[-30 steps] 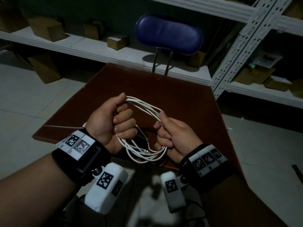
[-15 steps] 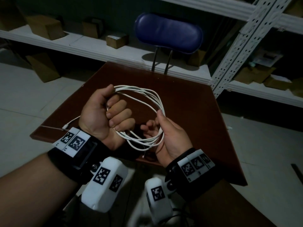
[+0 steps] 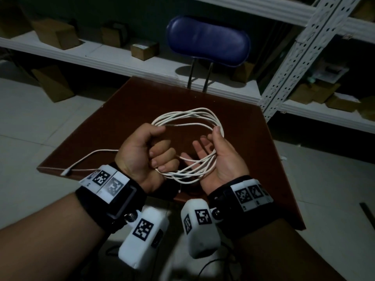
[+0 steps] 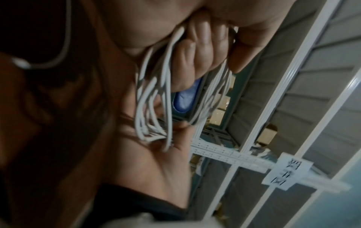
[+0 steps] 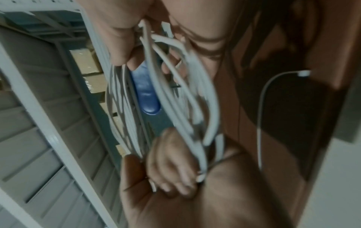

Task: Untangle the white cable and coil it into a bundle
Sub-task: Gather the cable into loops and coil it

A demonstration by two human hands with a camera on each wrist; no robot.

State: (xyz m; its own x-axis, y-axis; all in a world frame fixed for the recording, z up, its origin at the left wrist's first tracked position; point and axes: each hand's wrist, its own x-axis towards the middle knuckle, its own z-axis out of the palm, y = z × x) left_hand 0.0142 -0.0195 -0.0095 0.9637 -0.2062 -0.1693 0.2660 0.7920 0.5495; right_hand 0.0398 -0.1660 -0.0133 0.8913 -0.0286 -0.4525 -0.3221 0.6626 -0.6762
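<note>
White cable (image 3: 188, 116) looped into several rough turns, held in the air above brown table (image 3: 243, 126), stretched between both hands. Left hand (image 3: 146, 157) is a fist clenched around the left side of the loops, thumb on top, strands passing through curled fingers (image 3: 162, 155). Right hand (image 3: 221, 159) palm up, fingers loosely spread; lower strands lie across the palm, upper strands caught under the thumb (image 3: 217, 131) against the forefinger, so it grasps the right side of the coil. One free tail runs left from behind the left fist, ending in a small connector (image 3: 66, 172) just over the table's near-left edge. Left wrist view blurred: strands (image 4: 154, 98) bunched between fist and the other palm. Right wrist view blurred too: loops (image 5: 175, 95) fan out from thumb pinch, tail and connector (image 5: 303, 73) at right. Both wrists carry black bands with marker tags. Blue chair back (image 3: 207, 40) behind table, white shelves (image 3: 113, 57) with cardboard boxes (image 3: 56, 34) beyond, grey tiled floor
</note>
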